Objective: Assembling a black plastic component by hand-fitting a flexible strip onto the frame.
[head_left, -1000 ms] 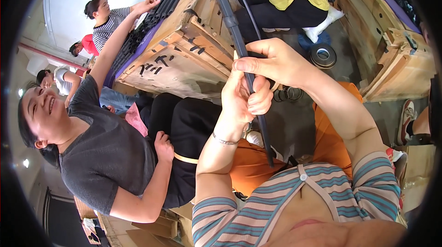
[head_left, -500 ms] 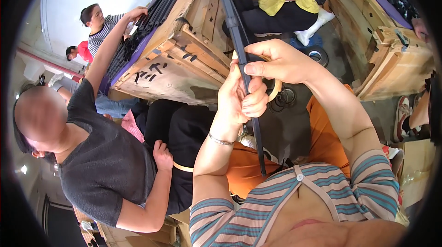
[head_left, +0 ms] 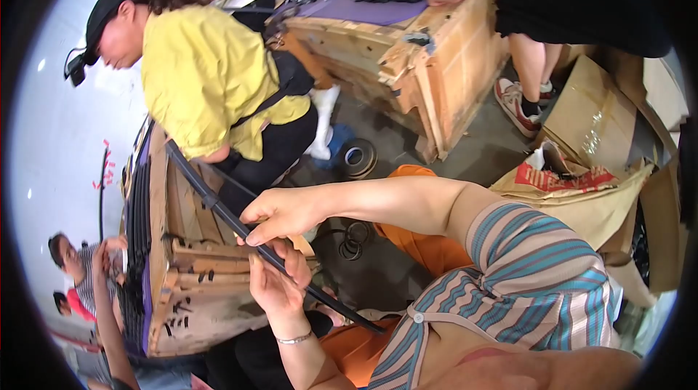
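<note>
A long, thin black rod (head_left: pixel 323 295) runs diagonally across the view, with a thicker collar along its upper part. My right hand (head_left: pixel 287 212) closes on the rod from above, thumb and fingers pinching it near the middle. Just below, my left hand (head_left: pixel 280 284), with a bracelet at the wrist, holds the rod loosely between its bent fingers. A yellowish band (head_left: pixel 302 244) peeks out under my right hand; most of it is hidden. The rod's lower end reaches my orange trousers (head_left: pixel 356 361).
A wooden crate table (head_left: pixel 196 310) with black rods stands left; another crate table (head_left: pixel 436 63) bears a heap of black parts. A person in a yellow shirt (head_left: pixel 207 77) sits ahead. On the floor lie a tape roll (head_left: pixel 372 159) and dark rings (head_left: pixel 347 248). Cardboard boxes (head_left: pixel 592 110) stand right.
The view has swung to the right, so the scene sits further left. My left fingers have loosened around the rod, and my right hand still pinches it.
</note>
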Tool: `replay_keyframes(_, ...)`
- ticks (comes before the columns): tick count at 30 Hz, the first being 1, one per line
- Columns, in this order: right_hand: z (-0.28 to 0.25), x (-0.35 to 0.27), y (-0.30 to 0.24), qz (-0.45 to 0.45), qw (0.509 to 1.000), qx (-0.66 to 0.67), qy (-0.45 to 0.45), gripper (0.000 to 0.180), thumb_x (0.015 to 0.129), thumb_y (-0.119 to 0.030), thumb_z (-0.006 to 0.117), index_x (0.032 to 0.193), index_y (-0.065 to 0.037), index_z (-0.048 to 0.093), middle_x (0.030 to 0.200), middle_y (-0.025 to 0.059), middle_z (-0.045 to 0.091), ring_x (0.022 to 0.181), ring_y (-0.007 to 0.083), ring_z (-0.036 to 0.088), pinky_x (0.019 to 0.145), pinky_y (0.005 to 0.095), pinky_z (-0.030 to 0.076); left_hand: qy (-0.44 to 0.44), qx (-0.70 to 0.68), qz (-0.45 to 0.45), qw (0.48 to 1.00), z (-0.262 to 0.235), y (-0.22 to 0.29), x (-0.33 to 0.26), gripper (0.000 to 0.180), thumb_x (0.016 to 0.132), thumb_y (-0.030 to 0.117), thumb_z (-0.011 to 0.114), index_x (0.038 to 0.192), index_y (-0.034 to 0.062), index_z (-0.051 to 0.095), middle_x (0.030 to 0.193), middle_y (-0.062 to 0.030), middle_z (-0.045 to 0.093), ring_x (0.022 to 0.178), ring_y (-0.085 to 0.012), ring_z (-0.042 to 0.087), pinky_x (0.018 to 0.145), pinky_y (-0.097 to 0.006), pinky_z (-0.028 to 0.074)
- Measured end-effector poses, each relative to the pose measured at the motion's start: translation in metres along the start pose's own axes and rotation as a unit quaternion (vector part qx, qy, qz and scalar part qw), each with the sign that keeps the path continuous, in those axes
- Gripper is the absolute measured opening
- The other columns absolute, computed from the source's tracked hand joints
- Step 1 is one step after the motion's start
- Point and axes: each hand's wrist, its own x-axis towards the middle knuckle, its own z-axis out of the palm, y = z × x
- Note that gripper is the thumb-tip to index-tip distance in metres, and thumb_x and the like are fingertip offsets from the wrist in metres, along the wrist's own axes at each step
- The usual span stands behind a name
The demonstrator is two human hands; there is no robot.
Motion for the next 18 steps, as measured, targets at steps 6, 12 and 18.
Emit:
replay_keyframes(6,-0.042,-0.015,-0.018,-0.093,0.991,0.023,0.093,0.023,0.087,-0.016,0.055,0.107,-0.003,0.058,0.074,-0.0046,0.051,0.058,0.0036,0.041,0.050,0.0195,0.034,-0.080,0.128,-0.043,0.988,-0.037,-0.035,0.001,0.033,0.084,0.037,0.056,0.083,0.0056,0.047,0.056,-0.0034,0.039,0.044,-0.0134,0.035,0.039,-0.026,0.028)
replay_keyframes(12,-0.049,-0.003,0.011,-0.018,0.996,-0.067,0.061,0.021,0.089,-0.011,0.048,0.103,-0.001,0.060,0.088,0.0090,0.063,0.073,0.0161,0.060,0.065,0.0276,0.048,0.089,0.212,0.141,0.963,-0.024,-0.014,0.009,0.019,0.085,0.019,0.059,0.081,0.0067,0.045,0.059,0.0000,0.039,0.044,-0.0080,0.033,0.037,-0.020,0.024)
replay_keyframes(18,-0.036,-0.009,0.021,-0.263,0.818,-0.492,0.143,0.018,0.074,-0.020,0.065,0.091,-0.014,0.068,0.080,0.0102,0.059,0.078,0.0266,0.057,0.067,0.0375,0.045,0.213,0.185,0.121,0.952,-0.014,0.008,0.018,0.014,0.081,0.005,0.055,0.094,0.0034,0.050,0.067,0.0012,0.044,0.051,-0.0056,0.036,0.042,-0.019,0.028)
